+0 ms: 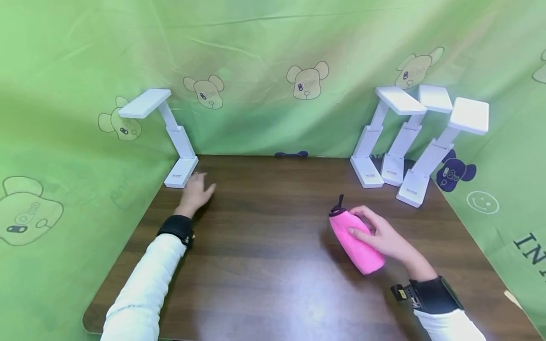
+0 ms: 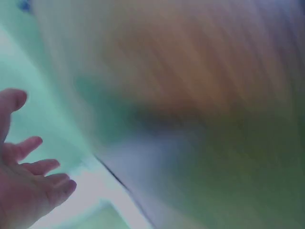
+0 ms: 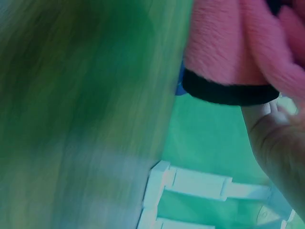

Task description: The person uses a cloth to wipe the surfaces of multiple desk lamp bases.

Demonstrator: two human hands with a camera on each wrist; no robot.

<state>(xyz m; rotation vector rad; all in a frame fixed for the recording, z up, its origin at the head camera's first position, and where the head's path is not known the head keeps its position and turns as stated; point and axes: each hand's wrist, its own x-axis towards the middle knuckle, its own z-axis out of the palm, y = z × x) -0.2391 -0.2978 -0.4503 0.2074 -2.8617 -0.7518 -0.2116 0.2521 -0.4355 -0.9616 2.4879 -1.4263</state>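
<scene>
The pink cloth (image 1: 353,246), likely soft and light, is aptly gripped mid-length by the right hand (image 1: 381,237), nothing by the left hand (image 1: 196,193).

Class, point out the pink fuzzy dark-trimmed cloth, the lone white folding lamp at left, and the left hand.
Pink fuzzy dark-trimmed cloth (image 1: 356,246): head view, plush side.
Lone white folding lamp (image 1: 181,142): head view, lower stem.
Left hand (image 1: 195,192): head view, its back.
</scene>
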